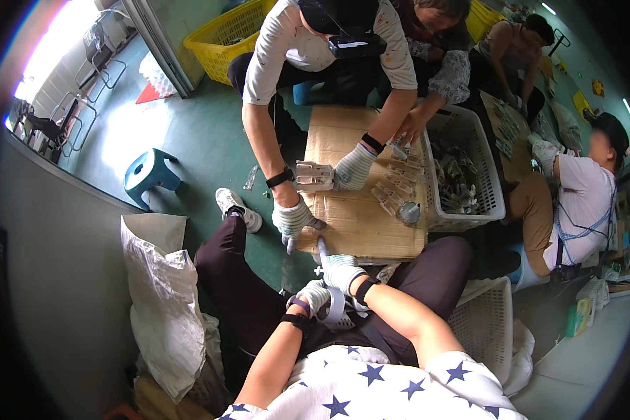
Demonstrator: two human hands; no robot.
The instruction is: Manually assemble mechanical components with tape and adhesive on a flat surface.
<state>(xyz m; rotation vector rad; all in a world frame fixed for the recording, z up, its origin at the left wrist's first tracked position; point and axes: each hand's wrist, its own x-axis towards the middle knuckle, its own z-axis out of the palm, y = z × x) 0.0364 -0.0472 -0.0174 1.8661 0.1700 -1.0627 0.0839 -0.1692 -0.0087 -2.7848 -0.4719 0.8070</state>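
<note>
My left hand (316, 295), in a striped knit glove, is closed at my lap against a white, curved, ring-like piece (336, 305); its exact kind is unclear. Just above it my gloved right hand (341, 272) stretches its index finger to the near edge of a cardboard sheet (368, 234). A tiny white cross shape (318, 270) shows beside that hand; whether I touch it is unclear. Across from me, a co-worker's gloved hand (293, 218) points down at the board's near left corner. The co-worker's other hand (355, 166) holds a clear and metal clamp-like part (315, 175).
Several clear plastic parts (399, 183) and a small grey round piece (409, 213) lie on the cardboard. A white crate (493, 192) of metal parts stands right of it. A blue stool (149, 175) and a white sack (162, 301) are at left. Other people sit nearby.
</note>
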